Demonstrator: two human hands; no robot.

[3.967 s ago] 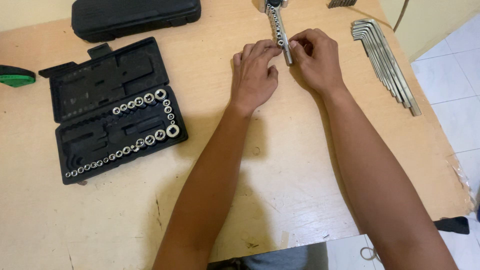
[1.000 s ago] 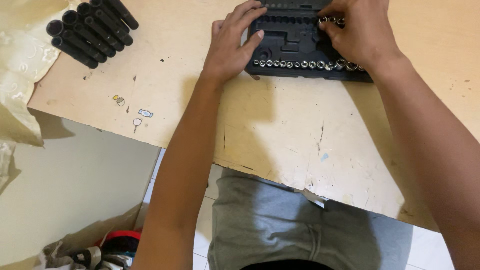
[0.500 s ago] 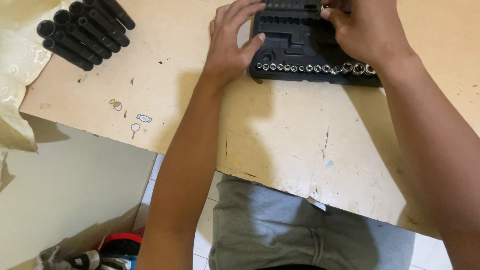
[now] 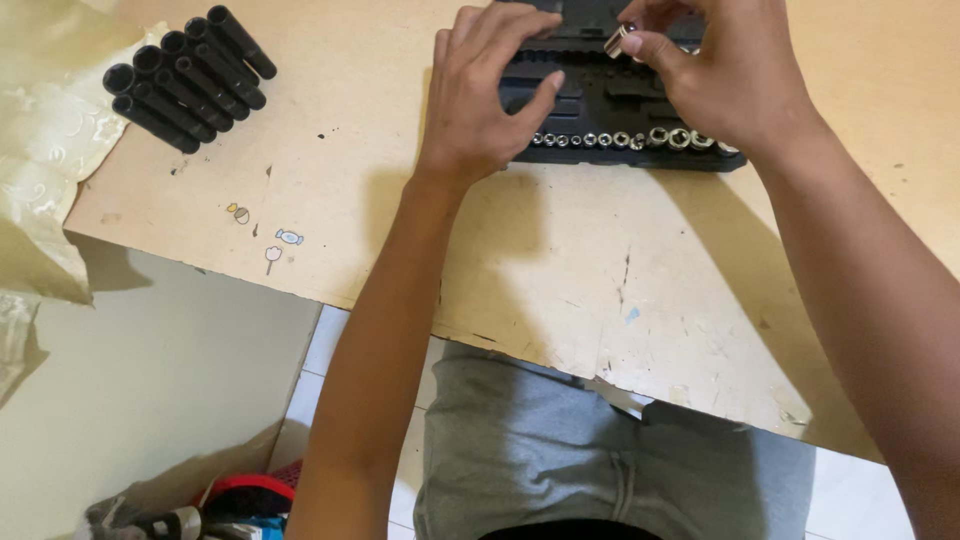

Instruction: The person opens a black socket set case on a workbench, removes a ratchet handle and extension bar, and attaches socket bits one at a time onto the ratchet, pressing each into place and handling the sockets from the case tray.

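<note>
At the far edge a black socket case (image 4: 620, 105) held a row of chrome sockets (image 4: 640, 139). The left hand (image 4: 485, 95) pressed spread on it; the right hand (image 4: 725, 80) pinched a chrome socket (image 4: 617, 40).

A home workspace: scuffed plywood table (image 4: 560, 290) on white floor tiles (image 4: 340, 350), black sockets (image 4: 185, 75) at ten o'clock, patterned curtain (image 4: 40, 160) beside.

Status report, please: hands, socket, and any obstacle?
Left hand rests on black socket case. Right hand pinches a silver socket over it. No obstacle seen.
</note>
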